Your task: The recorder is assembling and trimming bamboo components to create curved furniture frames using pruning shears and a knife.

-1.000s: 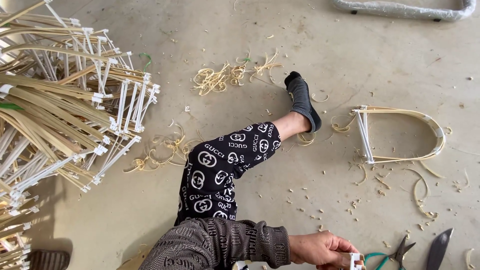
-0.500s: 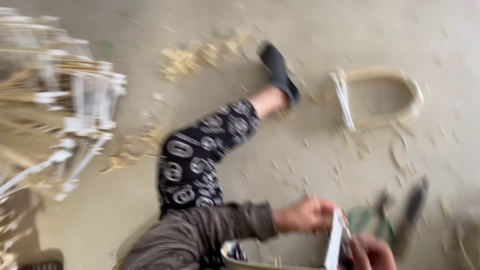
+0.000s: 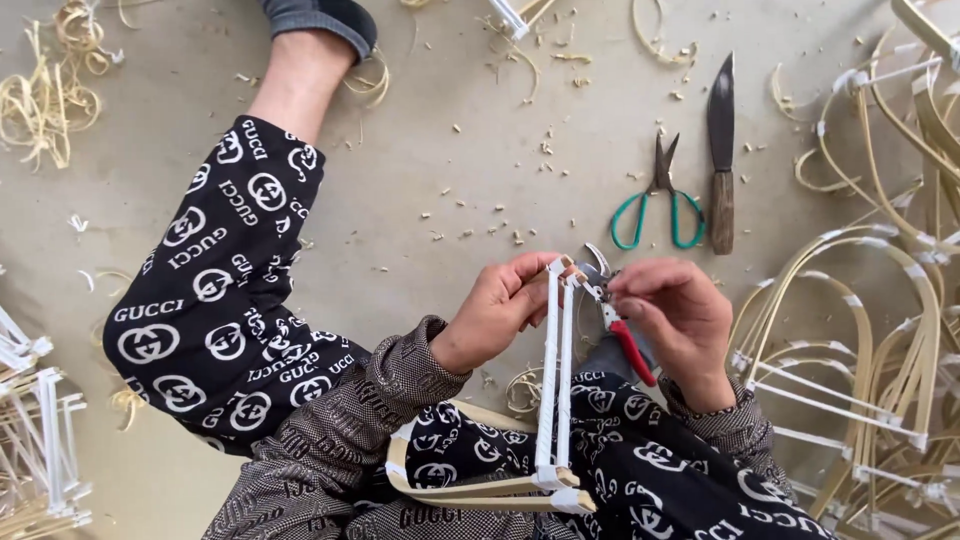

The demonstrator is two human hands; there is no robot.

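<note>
The person sat on the floor (image 3: 420, 160), a bare grey-tan concrete surface strewn with pale shavings (image 3: 45, 95) and small chips. Across the lap lay a bamboo frame (image 3: 520, 440): a bent strip of pale split cane forming a curved base, with two straight white-wrapped bars rising from it side by side, bound at the joints with white tape.

The left hand (image 3: 495, 310) gripped the top of the two bars, its fingers closed around them near the upper taped ends. The right hand (image 3: 675, 320) was closed on a pair of small pliers (image 3: 615, 325) with red handles, whose metal tip touched the top of the bars just beside the left hand's fingertips. How far the plier tip was open could not be told.

On the floor beyond the hands lay scissors (image 3: 658, 200) with teal loop handles and dark blades, closed, and just beside them a knife (image 3: 721, 150) with a dark blade and brown wooden handle, pointing away from the person. To the right was a pile of finished frames (image 3: 870, 330) of the same bent cane and white bars. At the left edge lay more white-bar frames (image 3: 40, 440), stacked. The person wore dark trousers with a white repeating pattern and a grey-brown patterned sleeve.
</note>
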